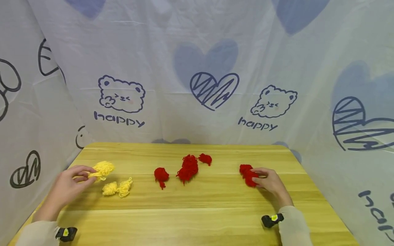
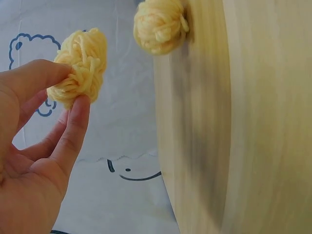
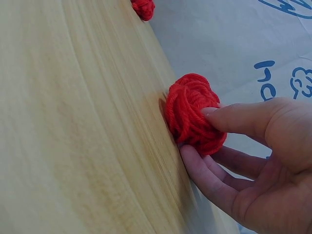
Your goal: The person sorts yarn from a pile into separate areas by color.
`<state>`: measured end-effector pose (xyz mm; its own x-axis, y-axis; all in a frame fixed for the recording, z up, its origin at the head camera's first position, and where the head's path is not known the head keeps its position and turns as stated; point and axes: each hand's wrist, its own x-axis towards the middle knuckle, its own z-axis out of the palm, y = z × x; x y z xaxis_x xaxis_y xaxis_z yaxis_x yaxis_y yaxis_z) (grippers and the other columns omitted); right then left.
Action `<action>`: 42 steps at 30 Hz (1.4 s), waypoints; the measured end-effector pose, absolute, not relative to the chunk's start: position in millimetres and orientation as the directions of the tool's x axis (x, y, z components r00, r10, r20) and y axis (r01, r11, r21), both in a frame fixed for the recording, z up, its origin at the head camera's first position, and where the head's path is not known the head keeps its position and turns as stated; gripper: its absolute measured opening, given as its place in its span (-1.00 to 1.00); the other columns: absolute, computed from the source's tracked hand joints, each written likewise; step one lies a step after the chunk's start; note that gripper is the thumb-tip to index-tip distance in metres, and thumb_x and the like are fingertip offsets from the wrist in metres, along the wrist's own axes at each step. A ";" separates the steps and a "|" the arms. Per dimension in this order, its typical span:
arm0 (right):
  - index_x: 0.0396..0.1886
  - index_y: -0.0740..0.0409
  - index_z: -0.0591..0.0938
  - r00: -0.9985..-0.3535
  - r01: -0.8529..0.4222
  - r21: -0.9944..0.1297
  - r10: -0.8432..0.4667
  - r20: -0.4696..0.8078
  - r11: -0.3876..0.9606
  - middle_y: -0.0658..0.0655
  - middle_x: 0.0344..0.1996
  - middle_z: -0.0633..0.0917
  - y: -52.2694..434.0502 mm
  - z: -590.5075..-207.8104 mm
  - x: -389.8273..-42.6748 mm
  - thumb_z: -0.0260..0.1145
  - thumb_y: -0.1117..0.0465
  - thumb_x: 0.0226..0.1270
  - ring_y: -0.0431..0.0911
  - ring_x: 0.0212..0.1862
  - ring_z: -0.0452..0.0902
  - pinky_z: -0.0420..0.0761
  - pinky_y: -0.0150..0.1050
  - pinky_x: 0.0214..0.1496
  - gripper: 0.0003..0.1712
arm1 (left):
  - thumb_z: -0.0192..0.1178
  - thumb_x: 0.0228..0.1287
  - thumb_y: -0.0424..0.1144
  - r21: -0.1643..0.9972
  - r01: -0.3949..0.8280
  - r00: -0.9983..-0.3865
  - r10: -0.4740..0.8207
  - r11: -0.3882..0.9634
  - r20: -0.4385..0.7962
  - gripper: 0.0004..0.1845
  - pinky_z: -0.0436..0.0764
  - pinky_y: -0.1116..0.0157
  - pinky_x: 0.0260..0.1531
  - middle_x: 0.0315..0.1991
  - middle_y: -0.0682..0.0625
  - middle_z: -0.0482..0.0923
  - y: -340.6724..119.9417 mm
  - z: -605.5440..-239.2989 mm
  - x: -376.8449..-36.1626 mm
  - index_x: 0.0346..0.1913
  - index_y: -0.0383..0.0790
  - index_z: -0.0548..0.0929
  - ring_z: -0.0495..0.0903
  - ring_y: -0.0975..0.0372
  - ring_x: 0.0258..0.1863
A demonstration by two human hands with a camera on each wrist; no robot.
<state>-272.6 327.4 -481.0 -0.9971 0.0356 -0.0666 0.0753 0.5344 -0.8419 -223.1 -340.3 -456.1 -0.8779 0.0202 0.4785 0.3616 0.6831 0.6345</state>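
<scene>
On the left, my left hand (image 1: 72, 184) pinches a yellow yarn bundle (image 1: 104, 168) between thumb and fingertips. The left wrist view shows this held bundle (image 2: 84, 63) apart from the tabletop. Just nearer lies another yellow yarn bundle (image 1: 117, 188), narrowed in its middle. Over on the right, my right hand (image 1: 269, 181) grips a red yarn bundle (image 1: 247, 173) with thumb and fingers. In the right wrist view that red bundle (image 3: 192, 114) is at the wooden surface; whether it touches is hard to tell.
Between the hands lie a small red yarn bundle (image 1: 161, 174), a longer red one (image 1: 188, 168) and a small red piece (image 1: 205, 159) on the wooden table (image 1: 191, 222). A printed white cloth (image 1: 166, 68) hangs behind the table and along both sides.
</scene>
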 end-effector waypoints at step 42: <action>0.30 0.34 0.59 -0.997 0.080 -0.848 0.033 -0.074 0.524 0.53 0.23 0.57 325.9 -479.9 -271.7 0.36 0.39 0.40 0.06 -0.03 0.70 0.80 -0.22 -0.09 -0.52 | 0.50 0.20 -0.30 0.594 0.158 -0.984 0.080 0.789 0.156 -0.76 0.67 0.44 -0.38 0.05 -0.37 0.70 -371.8 -479.8 -209.9 -0.09 -0.27 0.77 0.58 0.60 -0.33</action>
<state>-271.7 325.9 -479.9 -0.9967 0.0331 -0.0740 0.0804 0.5237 -0.8481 -209.9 -371.8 -479.8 -0.9845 0.0797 0.1564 0.1582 0.7887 0.5941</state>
